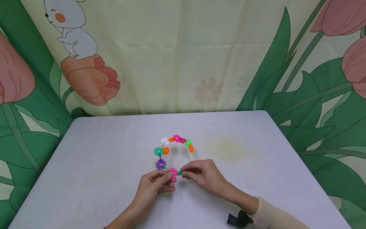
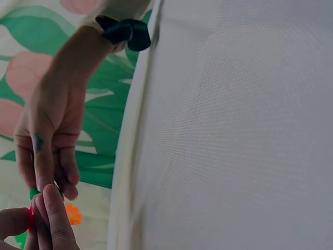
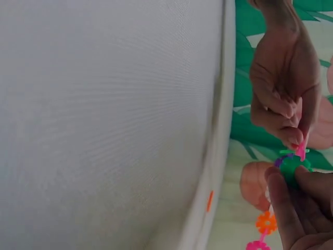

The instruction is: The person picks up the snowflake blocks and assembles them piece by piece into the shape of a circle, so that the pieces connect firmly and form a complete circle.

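Observation:
My left hand (image 1: 151, 188) pinches a pink notched flower disc (image 1: 173, 173) between thumb and fingers, near the front middle of the table. Facing it, my right hand (image 1: 204, 175) pinches a dark green flower disc (image 3: 293, 170), which meets the pink disc's right edge. How deeply the notches interlock is hidden by fingers. From the pink disc a curved chain runs up and round: a light green disc seen edge-on, a purple disc (image 1: 161, 164), a teal disc (image 1: 158, 151), a white disc (image 1: 164, 141), then pink and light green ones, ending at an orange disc (image 1: 191, 148).
A white cloth covers the table (image 1: 94, 152). Behind it hangs a printed curtain (image 1: 171, 63) with a rabbit and tulips. A black strap (image 1: 240, 219) sits by the right sleeve (image 1: 274, 213). Another orange disc (image 1: 166, 150) adjoins the teal one.

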Tool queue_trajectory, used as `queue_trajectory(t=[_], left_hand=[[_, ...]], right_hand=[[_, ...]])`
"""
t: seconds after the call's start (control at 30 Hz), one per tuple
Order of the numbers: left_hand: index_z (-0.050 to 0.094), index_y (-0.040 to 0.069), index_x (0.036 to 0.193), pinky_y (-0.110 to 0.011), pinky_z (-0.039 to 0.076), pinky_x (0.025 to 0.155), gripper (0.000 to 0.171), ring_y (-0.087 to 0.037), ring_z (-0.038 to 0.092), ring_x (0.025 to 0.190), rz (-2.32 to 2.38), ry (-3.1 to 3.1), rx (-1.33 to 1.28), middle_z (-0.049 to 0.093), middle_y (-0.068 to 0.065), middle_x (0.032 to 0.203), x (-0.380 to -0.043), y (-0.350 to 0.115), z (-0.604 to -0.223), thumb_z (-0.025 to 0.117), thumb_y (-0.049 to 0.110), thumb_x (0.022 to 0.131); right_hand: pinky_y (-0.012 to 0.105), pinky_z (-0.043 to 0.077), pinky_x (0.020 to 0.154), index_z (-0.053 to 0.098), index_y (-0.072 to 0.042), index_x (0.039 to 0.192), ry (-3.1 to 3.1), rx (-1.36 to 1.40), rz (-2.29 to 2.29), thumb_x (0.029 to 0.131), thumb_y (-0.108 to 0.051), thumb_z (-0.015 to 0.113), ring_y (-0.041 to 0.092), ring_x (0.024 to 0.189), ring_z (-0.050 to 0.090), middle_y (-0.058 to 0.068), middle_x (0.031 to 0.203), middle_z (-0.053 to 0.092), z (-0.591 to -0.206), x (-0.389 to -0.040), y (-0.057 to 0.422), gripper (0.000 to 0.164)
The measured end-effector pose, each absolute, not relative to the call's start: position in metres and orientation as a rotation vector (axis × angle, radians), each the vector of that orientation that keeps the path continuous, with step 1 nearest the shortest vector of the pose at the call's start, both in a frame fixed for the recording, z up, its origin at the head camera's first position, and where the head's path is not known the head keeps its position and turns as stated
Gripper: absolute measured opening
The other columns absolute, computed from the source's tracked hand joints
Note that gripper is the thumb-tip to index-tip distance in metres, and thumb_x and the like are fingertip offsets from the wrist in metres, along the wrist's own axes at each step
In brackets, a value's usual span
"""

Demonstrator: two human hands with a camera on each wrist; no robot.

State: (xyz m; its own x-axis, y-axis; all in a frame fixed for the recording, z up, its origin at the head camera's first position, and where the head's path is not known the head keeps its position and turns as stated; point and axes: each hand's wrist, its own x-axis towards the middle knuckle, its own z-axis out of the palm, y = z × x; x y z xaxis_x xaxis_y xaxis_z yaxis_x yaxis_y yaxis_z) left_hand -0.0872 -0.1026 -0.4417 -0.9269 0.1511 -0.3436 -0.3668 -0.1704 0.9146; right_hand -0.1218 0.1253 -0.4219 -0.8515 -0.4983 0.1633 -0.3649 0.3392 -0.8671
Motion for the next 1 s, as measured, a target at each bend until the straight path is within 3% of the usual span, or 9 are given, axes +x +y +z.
queue_trajectory(t=[0.17,0.47,1.0], left_hand=[[0.071,-0.007,0.115,-0.033,0.069,0.082,0.028,-0.016,0.074,0.078,2.175,1.763,-0.236,0.080,-0.004,0.092,-0.087,-0.103,-0.442,0.074,0.016,0.099],[0.070,-0.009,0.116,-0.034,0.069,0.083,0.031,-0.015,0.074,0.077,2.162,1.763,-0.203,0.080,-0.005,0.092,-0.084,-0.106,-0.443,0.075,0.017,0.099],[0.069,-0.010,0.117,-0.032,0.069,0.082,0.032,-0.015,0.075,0.078,2.164,1.767,-0.223,0.081,-0.008,0.093,-0.084,-0.106,-0.447,0.075,0.017,0.100]], right_hand=[[0.016,0.065,0.079,0.081,-0.007,0.108,2.610,-1.040,-1.427,0.091,-0.004,0.081,0.006,0.090,0.080,0.003,0.099,0.084,-0.418,-0.121,0.122,0.017],[0.014,0.063,0.085,0.081,-0.005,0.103,2.775,-1.383,-1.239,0.085,0.003,0.085,0.010,0.090,0.081,0.003,0.096,0.084,-0.419,-0.121,0.119,0.021],[0.016,0.063,0.084,0.082,-0.005,0.106,2.873,-1.468,-1.168,0.080,0.003,0.088,0.011,0.091,0.082,0.002,0.096,0.084,-0.425,-0.115,0.113,0.028]])
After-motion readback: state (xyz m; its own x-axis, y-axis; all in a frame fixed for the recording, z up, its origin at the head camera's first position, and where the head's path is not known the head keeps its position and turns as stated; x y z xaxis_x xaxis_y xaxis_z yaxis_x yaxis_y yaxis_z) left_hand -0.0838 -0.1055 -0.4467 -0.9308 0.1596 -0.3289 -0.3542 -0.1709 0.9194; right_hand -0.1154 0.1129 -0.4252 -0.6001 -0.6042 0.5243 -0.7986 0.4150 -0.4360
